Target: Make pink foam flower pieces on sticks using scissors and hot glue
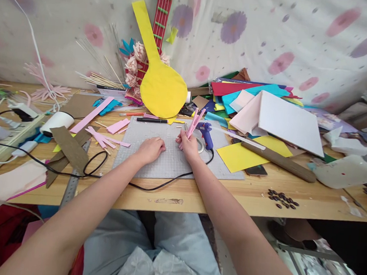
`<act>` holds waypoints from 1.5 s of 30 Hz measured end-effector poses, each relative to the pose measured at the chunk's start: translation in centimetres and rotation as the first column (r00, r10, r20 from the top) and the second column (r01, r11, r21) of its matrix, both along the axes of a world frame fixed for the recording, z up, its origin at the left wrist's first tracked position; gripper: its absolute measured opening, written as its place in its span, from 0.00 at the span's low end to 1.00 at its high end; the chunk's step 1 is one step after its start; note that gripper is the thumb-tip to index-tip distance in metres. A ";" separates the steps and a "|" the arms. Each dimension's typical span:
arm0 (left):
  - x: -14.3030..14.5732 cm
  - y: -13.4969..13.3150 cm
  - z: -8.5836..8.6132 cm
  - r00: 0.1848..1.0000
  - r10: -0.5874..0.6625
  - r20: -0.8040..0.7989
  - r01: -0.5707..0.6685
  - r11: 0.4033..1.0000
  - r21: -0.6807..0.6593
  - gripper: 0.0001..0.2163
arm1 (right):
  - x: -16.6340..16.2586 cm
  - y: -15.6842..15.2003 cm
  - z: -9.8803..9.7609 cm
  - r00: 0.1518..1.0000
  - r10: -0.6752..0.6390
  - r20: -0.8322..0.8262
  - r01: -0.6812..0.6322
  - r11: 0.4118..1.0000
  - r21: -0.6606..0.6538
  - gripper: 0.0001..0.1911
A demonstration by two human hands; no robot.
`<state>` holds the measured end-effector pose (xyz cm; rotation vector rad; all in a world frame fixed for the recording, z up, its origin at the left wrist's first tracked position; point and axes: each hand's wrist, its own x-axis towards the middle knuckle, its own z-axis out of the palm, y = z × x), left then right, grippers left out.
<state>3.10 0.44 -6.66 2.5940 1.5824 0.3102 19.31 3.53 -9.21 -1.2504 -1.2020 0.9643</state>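
My right hand (188, 147) is closed around a bunch of pink foam strips (194, 122) that stand up and lean away from me over the grey cutting mat (169, 162). My left hand (151, 149) rests on the mat just to the left, fingers curled under in a loose fist; nothing shows in it. A blue glue gun (206, 134) lies right behind my right hand, its black cord (154, 187) trailing across the mat's front edge. More pink strips (102, 138) lie loose on the table left of the mat.
A yellow foam paddle shape (160, 85) leans at the back beside a red guitar-like neck (163, 9). Coloured foam sheets (268, 114) pile up at right, with a wooden stick (280, 162), a phone (256, 170) and dark seeds (282, 199). A steel ruler (73, 182), brown card (70, 147) and power strip (5, 138) sit left.
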 end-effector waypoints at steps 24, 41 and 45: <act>0.2 -0.4 -0.8 0.991 -0.028 0.128 0.029 1.000 -0.002 0.04 | 0.0 -0.1 0.6 1.000 0.028 -0.006 -0.028 1.000 -0.012 0.20; 2.2 -0.4 -1.2 0.936 0.317 0.153 -0.325 0.945 0.029 0.07 | 0.2 -0.2 0.4 0.997 0.039 -0.064 -0.040 0.999 -0.010 0.20; -2.1 0.2 -1.4 0.923 0.359 0.135 -0.378 0.913 0.155 0.11 | 0.2 -0.3 0.6 0.998 0.035 -0.047 -0.036 0.999 -0.010 0.20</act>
